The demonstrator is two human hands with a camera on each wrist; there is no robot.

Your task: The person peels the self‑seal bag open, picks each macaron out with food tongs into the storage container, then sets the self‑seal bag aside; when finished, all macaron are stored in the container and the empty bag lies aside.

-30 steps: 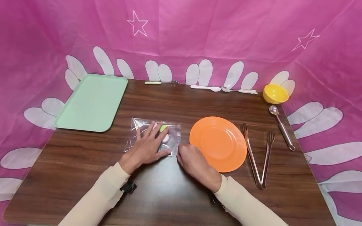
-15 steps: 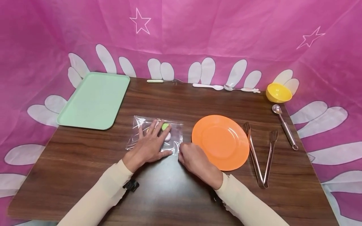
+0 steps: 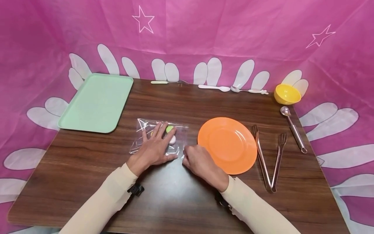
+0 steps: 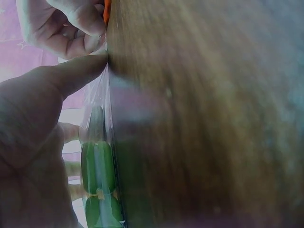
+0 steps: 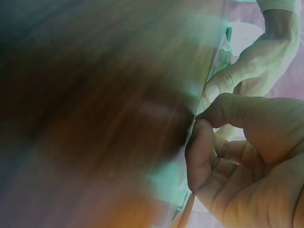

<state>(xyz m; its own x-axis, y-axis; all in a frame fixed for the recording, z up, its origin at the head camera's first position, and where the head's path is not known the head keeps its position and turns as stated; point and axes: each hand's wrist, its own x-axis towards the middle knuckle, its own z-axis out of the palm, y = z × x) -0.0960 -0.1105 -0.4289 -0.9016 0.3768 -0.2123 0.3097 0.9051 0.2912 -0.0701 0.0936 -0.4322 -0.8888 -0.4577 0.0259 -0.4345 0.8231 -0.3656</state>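
Containers: one clear plastic-film bag point(image 3: 181, 138) flat on the brown wood-grain counter point(image 3: 175, 201), just left of the plate. In it, small rounded pieces: one green point(image 3: 169, 129), one white point(image 3: 172, 140) and part of a yellow one point(image 3: 151, 133) visible from above; total count cannot be told, the left hand covers the rest.

Other containers, one each: pale green rectangular tray point(image 3: 97, 102) at far left; flat round orange plate point(image 3: 226, 146) right of the bag, near it; small round yellow bowl point(image 3: 284, 99) at the far right corner.

Utensils: one pair of metal tongs point(image 3: 277, 163), arms spread, right of the plate; one metal scoop point(image 3: 295, 132) near the bowl. Along the back edge, three: green-handled utensil point(image 3: 159, 82), head too small to tell; white spoon point(image 3: 213, 87); metal spoon with white handle point(image 3: 257, 91).

Hands: two, near each other. Left hand point(image 3: 152, 148) spread wide, fingers apart, resting on the bag. Right hand point(image 3: 198, 161) has fingers curled, thumb and forefinger pinching the bag's near right corner; left wrist view shows film running between the left thumb and those fingertips
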